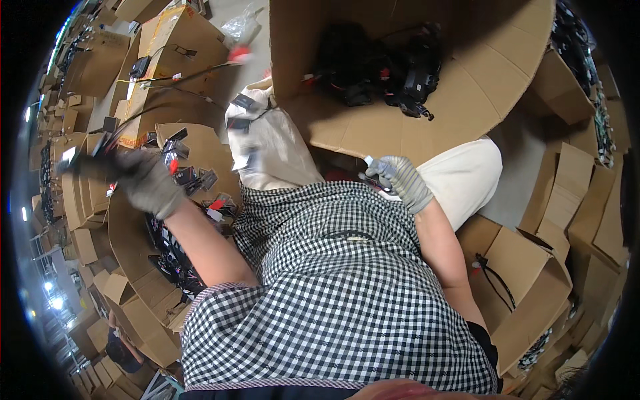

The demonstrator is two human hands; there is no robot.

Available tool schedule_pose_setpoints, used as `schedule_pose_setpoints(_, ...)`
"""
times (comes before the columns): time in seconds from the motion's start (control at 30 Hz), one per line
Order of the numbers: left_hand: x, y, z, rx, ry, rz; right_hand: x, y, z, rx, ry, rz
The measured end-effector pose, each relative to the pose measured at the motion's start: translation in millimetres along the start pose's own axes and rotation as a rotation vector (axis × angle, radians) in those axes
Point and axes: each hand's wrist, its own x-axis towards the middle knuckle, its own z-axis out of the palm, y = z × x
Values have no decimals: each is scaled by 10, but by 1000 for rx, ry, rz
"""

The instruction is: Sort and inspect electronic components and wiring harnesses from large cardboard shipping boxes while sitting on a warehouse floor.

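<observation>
My left hand [155, 188], in a grey glove, is raised over an open box at the left. Motion smears its fingers, which are closed on a black cable [147, 107]. From there the cable trails up and right to a blurred red end. Above my lap, my right hand [408, 183], in a striped grey glove, is closed round a small white-tipped thing [369, 161]; its kind is mostly hidden by the fingers. In the large cardboard box [480, 107] ahead lies a pile of black cabled parts [417, 73].
The left box [127, 233] holds many black cables with red and dark connectors [190, 179]. At the right, another open box [527, 280] contains a black cable [497, 280]. A clear plastic bag [241, 27] lies on the floor. Stacked cartons [580, 193] surround me; a person [123, 350] is at lower left.
</observation>
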Motion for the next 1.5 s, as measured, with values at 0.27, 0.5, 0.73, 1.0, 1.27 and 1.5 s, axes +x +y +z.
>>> schedule_pose_setpoints(0.27, -134, -399, 167, 74, -107, -111, 61, 92, -103, -101, -129, 181)
schedule_pose_setpoints(0.5, -423, -2830, -302, 1422, -534, -382, -75, -24, 204, -406, -113, 46)
schedule_pose_setpoints(0.73, -400, -3688, -828, 2404, -1009, -519, -273, -321, 550, -336, -51, 129)
schedule_pose_setpoints(1.0, -933, -3196, -399, 2225, -1741, -645, -202, -377, 454, -755, -106, -82)
schedule_pose_setpoints(1.27, -1019, -2712, -613, 1841, -1851, -777, -463, -480, 378, -319, 1, -7)
schedule_pose_setpoints(1.5, -1340, -1909, -16, 1252, -1087, -1075, -996, -743, 349, -203, 300, -179)
